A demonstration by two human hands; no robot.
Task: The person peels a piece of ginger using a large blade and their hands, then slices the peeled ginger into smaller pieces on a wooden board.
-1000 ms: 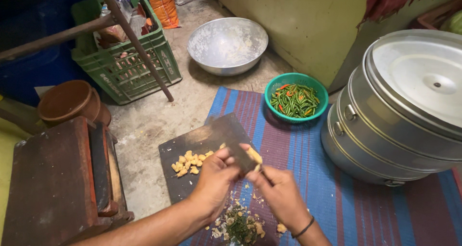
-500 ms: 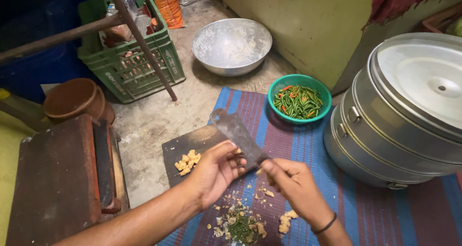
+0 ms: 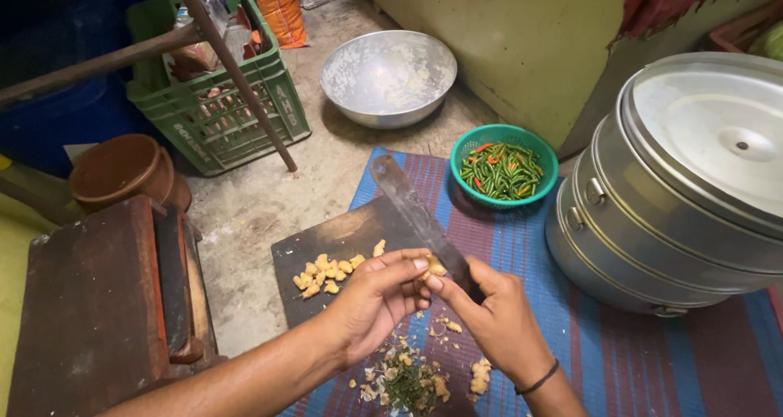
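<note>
**Small piece pinched between both hands, blade running up and away**

The left hand [image 3: 377, 296] and right hand [image 3: 499, 323] meet over the near edge of the dark board [image 3: 342, 242]. Between their fingertips sits a small pale-yellow piece [image 3: 436, 268] — it looks like a peeled clove or a bit of root, too small to tell which. The left hand is loosely curled, its thumb and first fingers closed on the piece from the left side. The right hand is wrapped shut round the handle of a knife [image 3: 420, 217], the thumb reaching forward to touch the piece as well.

The relation that counts: the knife's long axis runs diagonally from the right hand up and to the left, its tip pointing toward the metal bowl [image 3: 388, 76], and the piece lies right at the heel of the blade, just beside the right thumb. Both hands are touching it; neither is nearer.

On the board to the left of the hands lies a small heap of cut pieces [image 3: 326, 272], near but apart from the left fingers. Below the hands, on the striped mat [image 3: 636, 360], there are peelings [image 3: 408, 376] — pale skins and green scraps mixed.

Farther out, a green basket [image 3: 545, 158] of chillies stands beyond the blade to the right, just beside the stacked steel pots [image 3: 652, 238]. A green crate [image 3: 216, 111] and a clay pot [image 3: 122, 168] stand well apart to the left.
</note>
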